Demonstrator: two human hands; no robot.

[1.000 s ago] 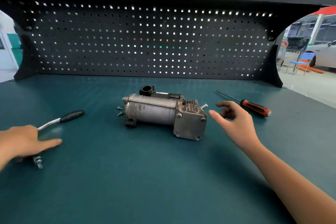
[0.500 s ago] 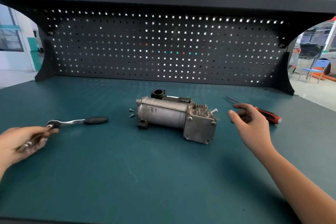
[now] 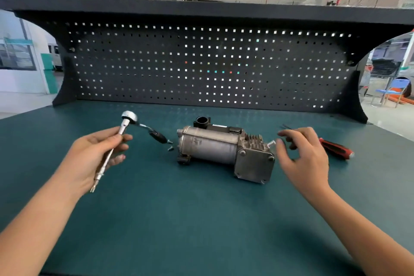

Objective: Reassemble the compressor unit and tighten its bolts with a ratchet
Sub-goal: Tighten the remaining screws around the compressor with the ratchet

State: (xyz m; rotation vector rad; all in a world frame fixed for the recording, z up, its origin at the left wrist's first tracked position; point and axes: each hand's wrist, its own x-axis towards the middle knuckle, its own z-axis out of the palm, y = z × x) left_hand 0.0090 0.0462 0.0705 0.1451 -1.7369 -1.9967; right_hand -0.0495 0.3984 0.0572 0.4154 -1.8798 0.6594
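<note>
On the green workbench in front of the black pegboard, the compressor unit lies mid-bench. Your left hand grips the ratchet by its shaft, clear of the bench. Your right hand hovers by the compressor's end plate, fingers loosely curled and holding nothing, in front of a red-handled screwdriver.

The ratchet I hold is smooth, polished metal, the compressor before me is dull grey cast metal with matt black plastic fittings, the bench top is matt teal, and the screwdriver handle looks like glossy red-and-black plastic.
</note>
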